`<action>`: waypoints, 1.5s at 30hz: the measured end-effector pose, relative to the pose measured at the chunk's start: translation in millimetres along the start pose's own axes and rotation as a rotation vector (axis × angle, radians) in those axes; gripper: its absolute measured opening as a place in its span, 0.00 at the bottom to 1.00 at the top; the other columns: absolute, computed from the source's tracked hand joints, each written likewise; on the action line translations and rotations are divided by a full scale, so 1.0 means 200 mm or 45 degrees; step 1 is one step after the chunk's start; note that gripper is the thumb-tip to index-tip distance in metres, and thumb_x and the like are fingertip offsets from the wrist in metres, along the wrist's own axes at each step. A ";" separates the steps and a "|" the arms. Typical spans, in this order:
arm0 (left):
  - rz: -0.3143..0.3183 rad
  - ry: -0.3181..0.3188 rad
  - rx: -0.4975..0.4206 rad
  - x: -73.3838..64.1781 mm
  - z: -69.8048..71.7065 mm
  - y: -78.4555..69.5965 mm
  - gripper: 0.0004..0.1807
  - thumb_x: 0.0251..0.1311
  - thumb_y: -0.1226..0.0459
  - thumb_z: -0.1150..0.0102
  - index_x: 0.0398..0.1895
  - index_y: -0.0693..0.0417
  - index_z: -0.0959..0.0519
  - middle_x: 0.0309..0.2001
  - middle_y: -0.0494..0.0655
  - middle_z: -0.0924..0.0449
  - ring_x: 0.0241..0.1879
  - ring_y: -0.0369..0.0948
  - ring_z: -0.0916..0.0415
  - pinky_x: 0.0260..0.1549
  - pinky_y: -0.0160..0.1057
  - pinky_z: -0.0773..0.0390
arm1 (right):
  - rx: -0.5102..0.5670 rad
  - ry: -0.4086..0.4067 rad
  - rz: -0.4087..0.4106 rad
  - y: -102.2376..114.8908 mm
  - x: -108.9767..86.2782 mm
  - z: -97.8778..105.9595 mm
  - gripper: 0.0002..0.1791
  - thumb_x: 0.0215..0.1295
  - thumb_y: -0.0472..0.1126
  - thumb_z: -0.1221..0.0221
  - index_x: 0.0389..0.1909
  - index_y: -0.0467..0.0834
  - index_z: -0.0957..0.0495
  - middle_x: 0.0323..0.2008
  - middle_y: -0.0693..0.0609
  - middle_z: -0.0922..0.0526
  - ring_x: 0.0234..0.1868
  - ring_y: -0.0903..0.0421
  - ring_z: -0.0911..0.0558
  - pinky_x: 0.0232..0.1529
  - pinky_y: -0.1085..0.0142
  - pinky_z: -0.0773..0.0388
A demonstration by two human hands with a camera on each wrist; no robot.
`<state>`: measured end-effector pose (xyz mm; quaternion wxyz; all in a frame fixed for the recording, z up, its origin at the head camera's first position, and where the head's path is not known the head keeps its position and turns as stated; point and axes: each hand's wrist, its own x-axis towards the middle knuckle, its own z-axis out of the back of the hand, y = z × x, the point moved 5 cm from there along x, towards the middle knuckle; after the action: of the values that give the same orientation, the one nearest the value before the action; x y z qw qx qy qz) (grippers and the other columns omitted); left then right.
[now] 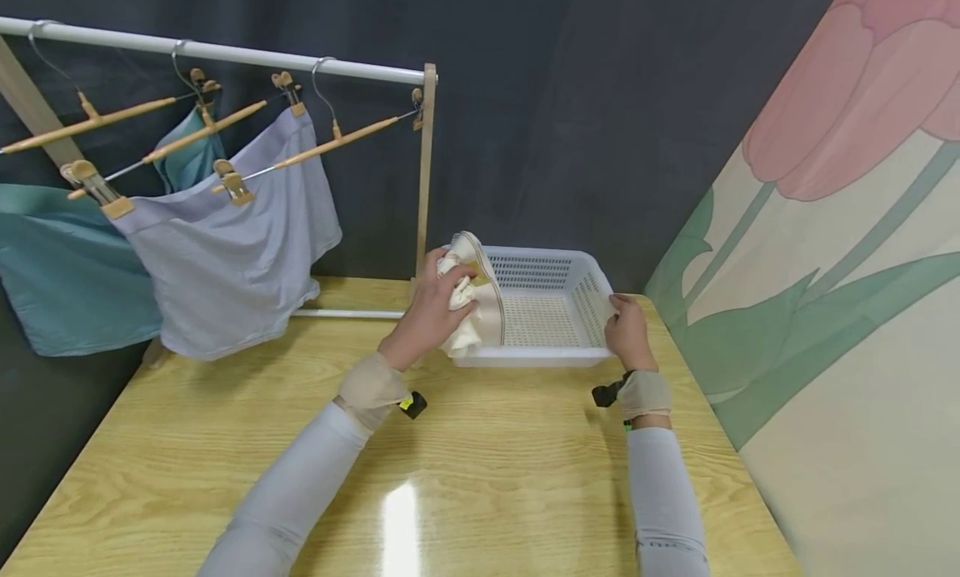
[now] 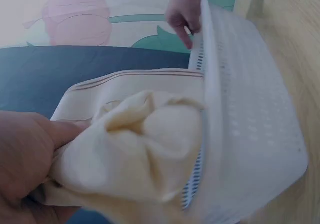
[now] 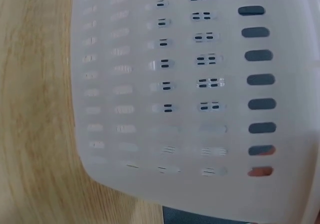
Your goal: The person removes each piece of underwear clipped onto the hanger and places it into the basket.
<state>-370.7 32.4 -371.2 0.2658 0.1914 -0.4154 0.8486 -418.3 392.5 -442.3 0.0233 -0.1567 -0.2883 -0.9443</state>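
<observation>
My left hand [image 1: 437, 304] grips a bunched cream cloth garment [image 1: 491, 308] at the left end of a white plastic basket [image 1: 532, 356]. In the left wrist view, the garment [image 2: 132, 149] shows a wide band with thin dark stripes and hangs partly over the basket rim [image 2: 212, 84]. At the basket's right end, my right hand [image 1: 630, 331] holds the rim, thumb on top. The right wrist view is filled by the slotted basket wall [image 3: 185, 104]; most of that hand is out of sight there.
Left of the basket stands a rack with a white rod [image 1: 225, 53]. Clip hangers [image 1: 206, 131] hang from it, carrying lavender shorts [image 1: 232, 235] and a teal garment [image 1: 71, 268]. The wooden table [image 1: 480, 469] meets a tulip-painted wall [image 1: 847, 227] on the right and a dark curtain [image 1: 570, 127] behind.
</observation>
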 end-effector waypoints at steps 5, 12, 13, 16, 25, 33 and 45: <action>0.054 -0.036 -0.039 0.04 -0.07 0.03 0.25 0.59 0.69 0.28 0.58 0.58 0.25 0.71 0.65 0.53 0.64 0.60 0.32 0.57 0.52 0.21 | -0.032 -0.013 0.048 0.02 0.01 0.00 0.27 0.62 0.19 0.60 0.63 0.17 0.35 0.62 0.18 0.32 0.63 0.23 0.30 0.61 0.35 0.29; 0.129 0.095 -0.048 0.06 -0.19 0.09 0.22 0.58 0.72 0.33 0.55 0.60 0.26 0.67 0.64 0.53 0.45 0.55 0.24 0.45 0.48 0.19 | -0.021 -0.010 0.027 0.00 0.00 0.00 0.27 0.63 0.19 0.60 0.64 0.17 0.35 0.63 0.19 0.32 0.62 0.24 0.29 0.60 0.35 0.28; 0.154 0.127 -0.039 0.06 -0.20 0.09 0.21 0.58 0.72 0.34 0.55 0.59 0.26 0.67 0.63 0.52 0.40 0.53 0.24 0.42 0.47 0.19 | -0.015 -0.007 0.021 0.00 0.00 0.00 0.27 0.64 0.19 0.60 0.64 0.17 0.35 0.64 0.19 0.33 0.62 0.24 0.29 0.60 0.36 0.28; 0.217 0.209 -0.002 0.06 -0.24 0.11 0.23 0.59 0.71 0.33 0.58 0.57 0.27 0.64 0.61 0.46 0.33 0.49 0.26 0.38 0.45 0.20 | -0.003 -0.008 0.013 0.00 -0.01 0.00 0.27 0.64 0.19 0.60 0.64 0.18 0.35 0.64 0.19 0.33 0.62 0.24 0.29 0.59 0.36 0.27; 0.232 0.417 0.135 0.02 -0.31 0.16 0.27 0.63 0.64 0.34 0.65 0.57 0.26 0.60 0.57 0.28 0.51 0.50 0.22 0.49 0.49 0.18 | 0.005 -0.004 0.014 0.00 -0.01 -0.01 0.27 0.65 0.20 0.60 0.65 0.18 0.35 0.64 0.19 0.33 0.62 0.24 0.28 0.58 0.35 0.26; 0.110 0.499 0.220 0.03 -0.34 0.15 0.23 0.66 0.63 0.41 0.64 0.58 0.23 0.63 0.61 0.29 0.58 0.54 0.25 0.52 0.51 0.20 | 0.019 0.004 -0.030 -0.01 -0.01 0.01 0.27 0.66 0.22 0.60 0.67 0.20 0.36 0.66 0.22 0.34 0.63 0.26 0.28 0.59 0.37 0.26; 0.070 0.860 0.212 0.01 -0.42 0.17 0.26 0.79 0.57 0.57 0.73 0.61 0.34 0.71 0.57 0.30 0.71 0.51 0.33 0.69 0.50 0.33 | 0.022 -0.003 -0.017 -0.02 -0.01 0.00 0.27 0.67 0.22 0.60 0.67 0.20 0.36 0.66 0.21 0.34 0.63 0.26 0.29 0.59 0.36 0.27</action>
<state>-402.4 82.7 -438.5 0.3487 -0.0903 -0.2384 0.9019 -416.7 396.3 -445.2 0.0181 -0.1558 -0.2975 -0.9417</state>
